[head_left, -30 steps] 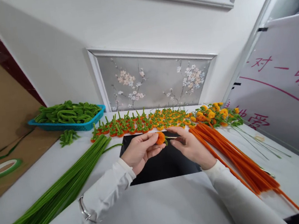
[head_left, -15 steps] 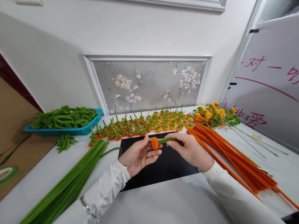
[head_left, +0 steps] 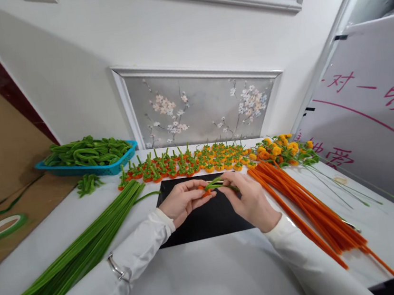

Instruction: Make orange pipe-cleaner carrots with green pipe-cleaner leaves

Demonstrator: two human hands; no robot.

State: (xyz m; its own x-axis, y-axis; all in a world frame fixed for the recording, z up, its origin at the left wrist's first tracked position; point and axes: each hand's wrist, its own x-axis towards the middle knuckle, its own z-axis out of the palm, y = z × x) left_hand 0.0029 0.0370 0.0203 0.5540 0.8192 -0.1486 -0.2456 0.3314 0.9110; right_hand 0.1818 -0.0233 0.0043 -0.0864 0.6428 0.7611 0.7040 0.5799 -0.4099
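Note:
Above a black mat [head_left: 199, 224], my left hand [head_left: 184, 199] pinches a small orange pipe-cleaner flower [head_left: 207, 192], its fingers covering much of the bloom. Green pipe-cleaner ends [head_left: 216, 183] stick out from the flower to the right, spread into more than one strand. My right hand [head_left: 248, 198] is closed on these green ends with thumb and forefinger. Behind the hands stand rows of similar orange flower heads [head_left: 173, 172] and yellow ones [head_left: 219, 156] with green tops.
Long green pipe cleaners [head_left: 97, 241] lie at the left, orange ones [head_left: 308, 210] at the right. A blue basket [head_left: 113, 168] holds green loops beside short green pieces [head_left: 88, 184]. Finished yellow flowers [head_left: 283, 149] lie back right; green tape [head_left: 5, 227] sits on cardboard at far left.
My left fingers have closed over the orange flower, which was resting on an opened hand. The green stem, formerly one straight bundle, now shows spread strands at my right fingertips.

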